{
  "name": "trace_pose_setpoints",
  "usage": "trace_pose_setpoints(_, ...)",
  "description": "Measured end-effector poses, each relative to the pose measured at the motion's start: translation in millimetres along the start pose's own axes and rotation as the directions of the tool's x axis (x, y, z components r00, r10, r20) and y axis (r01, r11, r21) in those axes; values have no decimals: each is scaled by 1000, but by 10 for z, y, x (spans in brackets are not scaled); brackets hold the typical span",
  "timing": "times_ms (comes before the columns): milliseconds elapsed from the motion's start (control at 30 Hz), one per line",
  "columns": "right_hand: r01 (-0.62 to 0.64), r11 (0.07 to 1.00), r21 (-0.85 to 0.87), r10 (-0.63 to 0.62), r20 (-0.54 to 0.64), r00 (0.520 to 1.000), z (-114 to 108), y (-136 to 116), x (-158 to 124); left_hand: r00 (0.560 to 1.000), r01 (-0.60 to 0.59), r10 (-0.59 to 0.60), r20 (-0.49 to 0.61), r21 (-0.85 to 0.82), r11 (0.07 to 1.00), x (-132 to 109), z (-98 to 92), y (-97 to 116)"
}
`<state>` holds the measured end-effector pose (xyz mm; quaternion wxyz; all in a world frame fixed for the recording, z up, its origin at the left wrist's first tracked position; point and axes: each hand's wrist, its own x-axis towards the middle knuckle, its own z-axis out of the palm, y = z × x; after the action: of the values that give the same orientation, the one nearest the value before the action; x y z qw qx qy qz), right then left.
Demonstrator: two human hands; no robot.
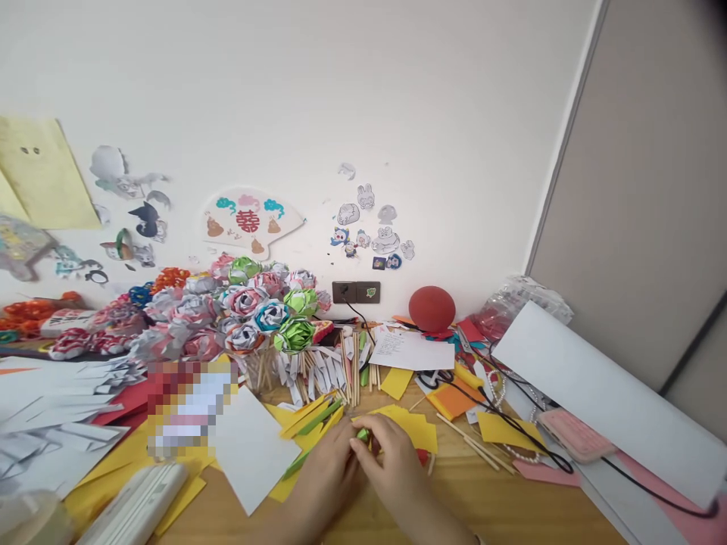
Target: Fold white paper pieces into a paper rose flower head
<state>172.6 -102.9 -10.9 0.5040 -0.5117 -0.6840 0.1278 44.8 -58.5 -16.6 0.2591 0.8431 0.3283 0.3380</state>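
Both my hands are together low in the middle of the view, above the wooden table. A small piece of green folded paper (362, 434) shows between the fingertips. My right hand (393, 453) pinches it with thumb and forefinger. My left hand (330, 456) is closed against its left side, its fingers partly hidden. Yellow paper sheets (423, 431) lie just behind and beside the hands. Left of them are folded yellow and green paper strips (314, 421) and a white sheet (255, 446).
Paper flowers (244, 301) on sticks crowd the back left. A red balloon (432, 308) sits near the wall socket (356, 292). At right are wooden sticks (474, 443), a black cable (531, 437), a pink keyboard-like object (576, 434) and a long white panel (602, 401). A white case (136, 503) lies front left.
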Motion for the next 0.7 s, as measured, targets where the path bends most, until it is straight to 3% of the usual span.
trace_pose_setpoints(267, 29, 998, 60, -26, -54, 998, -2, 57, 34, 990, -66, 88, -108, 196, 978, 7, 13, -94)
trace_pose_setpoints(467, -84, 987, 138, 94, -72, 993, 72, 124, 68, 940, -241, 334, -69, 559, 793, 41, -40, -115)
trace_pose_setpoints(600, -124, 980, 156, 140, -98, 985, 35, 137, 100, 939, -254, 342, -34, 601, 758, 59, -122, -122)
trace_pose_setpoints(700, -177, 973, 146, 201, -165, 966, -68, 212, 150, 956, -193, 289, -50, 633, 749, 107, -338, -222)
